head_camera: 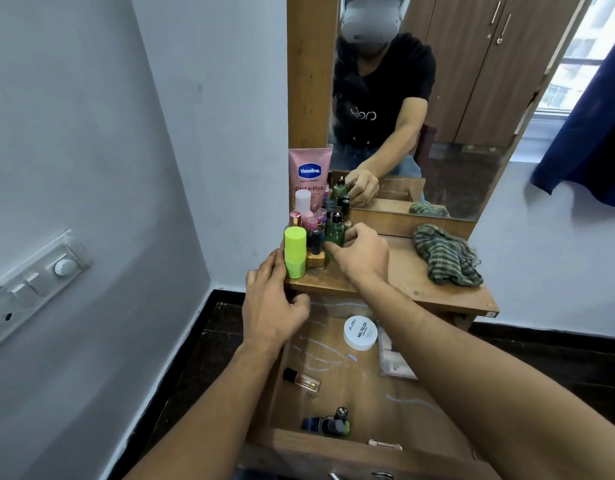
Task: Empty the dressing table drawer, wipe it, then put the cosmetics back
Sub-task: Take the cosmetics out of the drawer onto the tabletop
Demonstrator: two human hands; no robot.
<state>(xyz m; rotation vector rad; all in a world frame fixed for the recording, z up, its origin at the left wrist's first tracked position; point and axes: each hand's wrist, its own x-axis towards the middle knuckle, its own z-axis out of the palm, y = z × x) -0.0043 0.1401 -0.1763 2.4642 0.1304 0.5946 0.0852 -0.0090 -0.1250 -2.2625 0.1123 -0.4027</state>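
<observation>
The wooden drawer point(396, 386) is pulled out below the dressing table top point(413, 275). Inside lie a white nail polish remover jar point(360, 332), a small clear perfume bottle point(301, 379), a few dark nail polish bottles point(328, 423) and a clear packet point(394, 362). My right hand point(359, 252) grips a dark green bottle point(335, 230) standing among cosmetics on the table top. My left hand point(273, 306) rests at the table's front left edge, fingers touching a lime-green stick point(295, 252). A pink Vaseline tube point(309, 174) stands behind the cluster.
A green striped cloth point(444, 254) lies crumpled on the right of the table top. A mirror point(437, 98) rises behind, showing a person. The wall on the left carries a switch panel point(32, 285). A blue curtain point(590, 133) hangs at right.
</observation>
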